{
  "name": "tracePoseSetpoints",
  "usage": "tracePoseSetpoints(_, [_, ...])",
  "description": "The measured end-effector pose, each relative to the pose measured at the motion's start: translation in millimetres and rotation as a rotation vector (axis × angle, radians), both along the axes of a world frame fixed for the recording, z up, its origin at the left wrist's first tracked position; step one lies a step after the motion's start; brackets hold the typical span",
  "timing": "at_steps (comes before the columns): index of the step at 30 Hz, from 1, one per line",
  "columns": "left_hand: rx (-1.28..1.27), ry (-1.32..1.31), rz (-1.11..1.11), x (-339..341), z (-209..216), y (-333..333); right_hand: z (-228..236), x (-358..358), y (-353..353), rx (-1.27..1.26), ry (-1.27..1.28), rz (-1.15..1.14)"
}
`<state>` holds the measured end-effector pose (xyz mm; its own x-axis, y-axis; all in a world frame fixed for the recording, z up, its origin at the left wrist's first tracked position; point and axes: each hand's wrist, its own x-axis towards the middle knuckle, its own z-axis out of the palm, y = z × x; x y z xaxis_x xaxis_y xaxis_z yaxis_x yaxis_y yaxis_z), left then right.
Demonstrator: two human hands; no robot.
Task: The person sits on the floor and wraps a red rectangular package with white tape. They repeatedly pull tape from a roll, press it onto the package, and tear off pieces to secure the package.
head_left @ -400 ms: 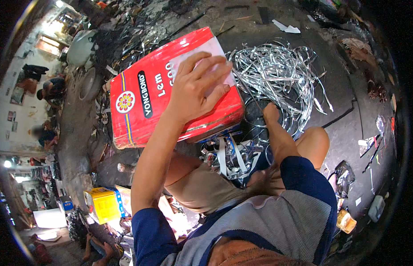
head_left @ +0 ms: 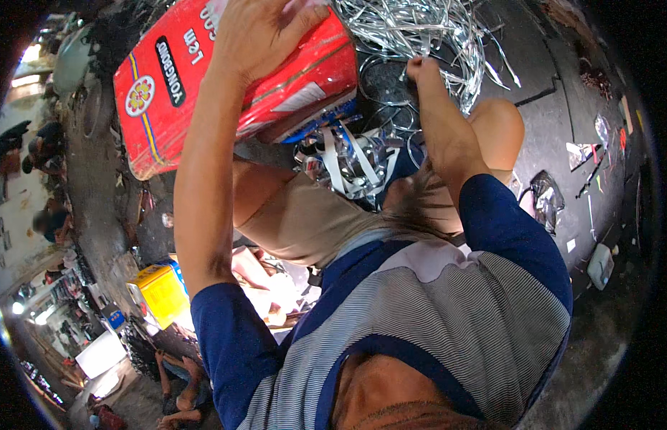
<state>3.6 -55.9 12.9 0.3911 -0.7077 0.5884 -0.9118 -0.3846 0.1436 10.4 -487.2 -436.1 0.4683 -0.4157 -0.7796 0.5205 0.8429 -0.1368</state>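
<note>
A large red rectangular tin (head_left: 197, 79) with a flower emblem lies tilted at the upper left. My left hand (head_left: 258, 36) rests on its upper face, thumb apart from the fingers; the fingertips are partly cut off by the top edge. A tangled heap of shiny silver strips (head_left: 426, 25) lies right of the tin. My right hand (head_left: 423, 69) is at the heap's near edge, fingers curled closed; what they hold, if anything, is hidden. Wider silver and white strips (head_left: 348, 154) lie between my legs, beside a blue-edged object (head_left: 322, 120) under the tin.
A yellow and blue tin (head_left: 161, 294) stands at left. Black plastic (head_left: 546, 201) and a pale container (head_left: 601, 266) lie on the dark floor at right. Other people (head_left: 50, 218) sit at the far left, and another person's limbs (head_left: 179, 387) show lower left.
The whole view has shifted, so tin, strips and both hands appear higher and further left. More of the tin's near side shows. My left hand stays on the tin, my right at the heap.
</note>
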Motion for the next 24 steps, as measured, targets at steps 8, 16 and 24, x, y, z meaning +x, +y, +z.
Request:
tracePoseSetpoints(8, [0.105, 0.039, 0.132, 1, -7, 42, 58, -50, 238, -1.497, 0.796, 1.156])
tracePoseSetpoints(16, [0.016, -0.119, 0.282, -34, -21, 42, 124, -193, 359, -2.301, 0.115, 2.539])
tracePoseSetpoints(24, [-0.432, 0.710, 0.070, -181, -124, 11, 80, -216, 305, -1.889, -0.044, 2.915])
